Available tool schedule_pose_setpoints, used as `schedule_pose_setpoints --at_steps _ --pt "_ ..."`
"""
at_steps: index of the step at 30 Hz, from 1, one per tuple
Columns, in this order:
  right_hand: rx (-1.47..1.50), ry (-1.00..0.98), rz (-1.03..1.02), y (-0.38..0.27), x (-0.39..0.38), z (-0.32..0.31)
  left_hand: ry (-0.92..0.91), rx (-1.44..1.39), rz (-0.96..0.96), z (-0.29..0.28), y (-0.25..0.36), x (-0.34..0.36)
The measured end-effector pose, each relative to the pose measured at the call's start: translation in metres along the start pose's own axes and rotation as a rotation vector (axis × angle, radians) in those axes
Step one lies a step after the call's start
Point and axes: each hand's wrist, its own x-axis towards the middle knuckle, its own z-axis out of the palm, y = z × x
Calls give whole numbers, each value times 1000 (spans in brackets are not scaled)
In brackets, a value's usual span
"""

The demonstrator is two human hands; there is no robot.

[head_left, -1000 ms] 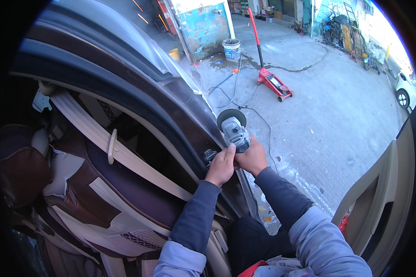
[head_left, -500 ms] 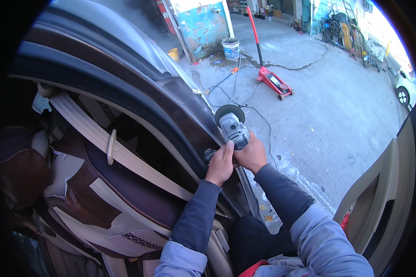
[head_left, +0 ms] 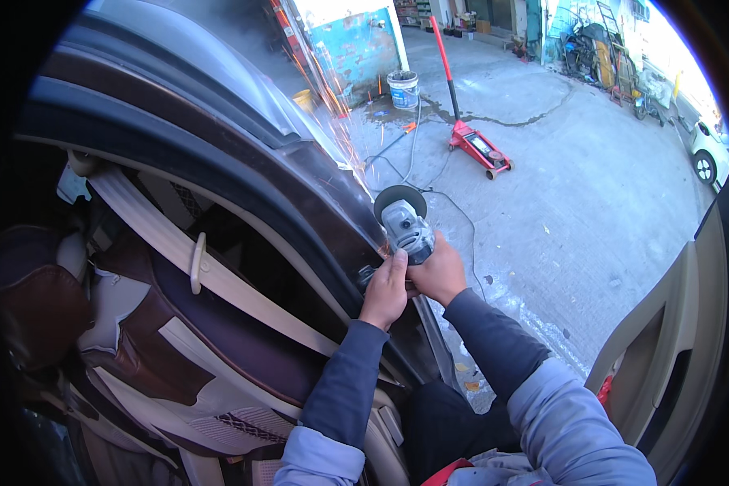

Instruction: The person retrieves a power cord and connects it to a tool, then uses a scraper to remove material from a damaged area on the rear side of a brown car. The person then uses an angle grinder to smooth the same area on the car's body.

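Both my hands are wrapped round an angle grinder (head_left: 407,229) with a grey head. My left hand (head_left: 386,289) grips it from the left, thumb on top; my right hand (head_left: 441,271) closes round its other side. At the far end, the dark round disc (head_left: 400,199) meets the edge of the brown car body pillar (head_left: 324,182). Orange sparks (head_left: 332,97) spray away from there, up and to the left. The fingers under the tool are hidden.
A red floor jack (head_left: 480,148) with an upright handle stands on the concrete beyond. Nearby are a white bucket (head_left: 402,89) and a cable (head_left: 471,235) across the floor. Left is a seat belt (head_left: 219,271) over brown seats; the open car door (head_left: 652,348) is right.
Sparks now fly from the disc along the car body, where none showed before. The grinder and both hands have shifted very slightly toward the pillar; the grip is the same.
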Motion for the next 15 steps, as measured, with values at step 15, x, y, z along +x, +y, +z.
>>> schedule_pose_setpoints --at_steps 15 --pt "-25 -4 -12 -1 4 1 -4 -57 -7 0 0 1"
